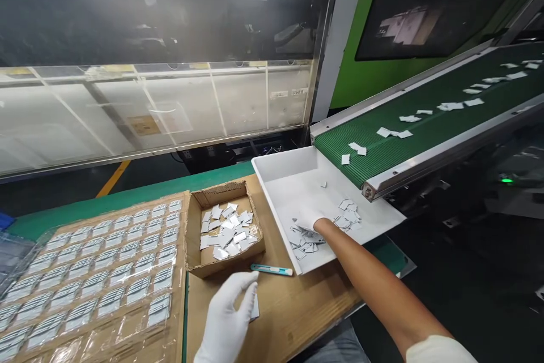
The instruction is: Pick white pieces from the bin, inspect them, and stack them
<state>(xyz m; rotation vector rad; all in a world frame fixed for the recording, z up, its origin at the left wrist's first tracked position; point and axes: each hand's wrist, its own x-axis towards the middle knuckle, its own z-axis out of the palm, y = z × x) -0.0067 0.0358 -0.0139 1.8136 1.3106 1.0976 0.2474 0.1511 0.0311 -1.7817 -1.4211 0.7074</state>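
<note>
My left hand (229, 315), in a white glove, is closed in a pinch at the front of the cardboard-covered table. A small white flat piece (255, 307) shows beside its fingers and appears held there. My right hand (308, 217), also gloved, reaches into a white tray (283, 173) and touches a pile of small white pieces (304, 243); its fingers blend with the tray and are hard to make out. Between my hands lies a blue utility knife (272, 269). Behind my left hand, a cardboard box (225, 265) holds many loose white pieces (229, 233).
A green conveyor belt (382, 150) carries scattered white pieces down to the tray from the right. On the left lies a clear blister tray (106, 329) with rows of stacked pieces in its pockets. A machine with a clear guard (238, 99) stands behind the table.
</note>
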